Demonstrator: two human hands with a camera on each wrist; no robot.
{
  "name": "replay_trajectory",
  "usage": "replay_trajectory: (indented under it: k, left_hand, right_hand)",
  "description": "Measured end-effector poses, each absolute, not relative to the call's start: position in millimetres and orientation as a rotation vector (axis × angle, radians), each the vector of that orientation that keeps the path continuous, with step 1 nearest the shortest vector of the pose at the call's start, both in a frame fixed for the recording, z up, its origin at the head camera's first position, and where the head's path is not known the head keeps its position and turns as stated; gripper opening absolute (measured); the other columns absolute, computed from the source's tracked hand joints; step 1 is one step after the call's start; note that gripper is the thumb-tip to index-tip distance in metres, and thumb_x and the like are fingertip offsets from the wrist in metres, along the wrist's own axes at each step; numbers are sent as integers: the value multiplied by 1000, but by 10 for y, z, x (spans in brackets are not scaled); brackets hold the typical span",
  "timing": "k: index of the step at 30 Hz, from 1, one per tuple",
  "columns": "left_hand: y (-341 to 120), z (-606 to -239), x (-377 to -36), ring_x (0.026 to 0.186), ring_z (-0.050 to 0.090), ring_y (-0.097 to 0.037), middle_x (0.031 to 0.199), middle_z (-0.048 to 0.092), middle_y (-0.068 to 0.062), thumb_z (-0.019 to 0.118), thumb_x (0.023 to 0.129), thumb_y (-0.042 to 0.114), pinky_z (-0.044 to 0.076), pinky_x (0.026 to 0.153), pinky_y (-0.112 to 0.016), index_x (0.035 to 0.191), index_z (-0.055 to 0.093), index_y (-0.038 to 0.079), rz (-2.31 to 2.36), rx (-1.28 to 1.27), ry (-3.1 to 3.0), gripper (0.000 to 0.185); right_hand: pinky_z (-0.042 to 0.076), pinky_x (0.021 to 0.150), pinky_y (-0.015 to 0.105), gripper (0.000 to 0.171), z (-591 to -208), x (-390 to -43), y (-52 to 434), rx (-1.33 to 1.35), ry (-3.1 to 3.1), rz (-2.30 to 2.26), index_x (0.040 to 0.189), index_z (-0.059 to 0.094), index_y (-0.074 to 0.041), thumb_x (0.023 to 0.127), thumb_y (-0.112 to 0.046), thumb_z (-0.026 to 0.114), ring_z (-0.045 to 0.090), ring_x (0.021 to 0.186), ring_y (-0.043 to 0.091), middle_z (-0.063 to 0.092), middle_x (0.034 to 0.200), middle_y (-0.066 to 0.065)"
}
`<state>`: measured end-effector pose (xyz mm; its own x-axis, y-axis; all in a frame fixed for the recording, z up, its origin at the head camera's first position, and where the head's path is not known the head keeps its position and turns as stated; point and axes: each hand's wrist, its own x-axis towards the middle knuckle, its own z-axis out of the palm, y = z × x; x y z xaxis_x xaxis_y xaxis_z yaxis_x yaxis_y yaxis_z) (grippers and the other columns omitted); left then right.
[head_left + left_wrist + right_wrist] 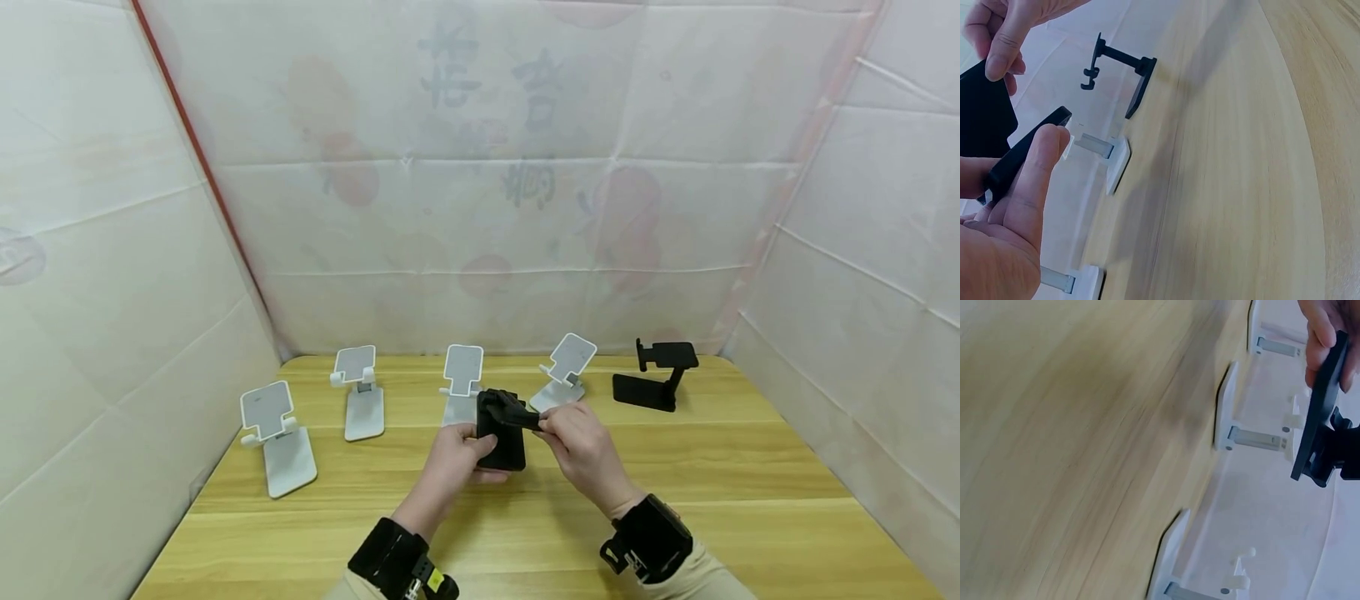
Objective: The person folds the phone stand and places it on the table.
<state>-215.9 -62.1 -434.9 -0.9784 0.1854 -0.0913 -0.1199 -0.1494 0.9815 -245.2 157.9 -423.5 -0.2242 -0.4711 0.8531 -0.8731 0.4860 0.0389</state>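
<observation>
A black folding phone stand [507,454] is held up over the table between both hands. My left hand [452,458] grips its flat base, thumb on top and fingers underneath. In the left wrist view the base [1019,153] lies edge-on across those fingers. The upper plate [982,115] is pinched at its edge by my right hand [579,440], thumb on one face. The right wrist view shows the base tilted, with the hinge [1322,456] close to its lower end. Just behind the hands stands a white phone stand [463,367], its foot partly hidden by them.
More white phone stands stand along the back and left: one far left [290,462], one beside it [365,414] and one right of centre [573,354]. A second black stand [643,392] is at the back right. White sheeting [480,225] walls the wooden table [750,517].
</observation>
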Motion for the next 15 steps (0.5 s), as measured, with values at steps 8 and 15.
replay_trajectory:
  k: [8, 15]
  left_hand:
    - [-612, -4316, -2148, 90, 75, -42, 116, 68, -31, 57, 103, 11, 66, 76, -41, 129, 56, -16, 2261, 65, 1865, 37]
    - [-613, -4301, -2156, 90, 75, -39, 116, 67, -30, 57, 104, 12, 66, 78, -40, 127, 58, -16, 2271, 54, 1831, 36]
  right_hand:
    - [57, 75, 36, 21, -4236, -2440, 1557, 1147, -1825, 558, 86, 63, -2, 103, -13, 60, 68, 83, 22, 70, 88, 5]
    - [55, 72, 33, 24, -4232, -2425, 1549, 1159, -1821, 537, 85, 62, -2, 105, -16, 57, 68, 82, 22, 69, 87, 5]
